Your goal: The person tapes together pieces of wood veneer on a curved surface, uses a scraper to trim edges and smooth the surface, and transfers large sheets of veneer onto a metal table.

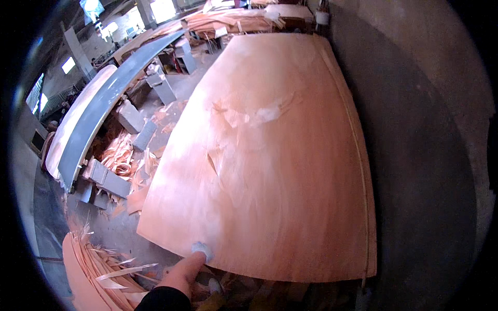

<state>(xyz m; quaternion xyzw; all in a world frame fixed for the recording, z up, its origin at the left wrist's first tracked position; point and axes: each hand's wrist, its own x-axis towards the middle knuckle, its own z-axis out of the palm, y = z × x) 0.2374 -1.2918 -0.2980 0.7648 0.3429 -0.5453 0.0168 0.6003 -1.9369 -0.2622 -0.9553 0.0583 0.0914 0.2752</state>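
A large stack or sheet of thin reddish-tan wood veneer (290,207) fills the middle, its surface creased and torn farther back. At its near edge, left of the middle, is my left hand (188,268), coming from a black sleeve. The fingers look drawn together at a pale bluish patch (202,251) lying on the veneer; whether this is a finger covering or a held wad is unclear. A raised torn flap (213,161) stands up from the sheet's left half. My right hand is out of view.
Veneer strips (98,269) are heaped at the lower left. Grey blocks (106,177) and scraps (119,153) lie on the floor beyond. A long curved grey-blue panel (104,106) rests at the left. Along the right runs a dark wall (420,155). More veneer (228,22) is piled at the back.
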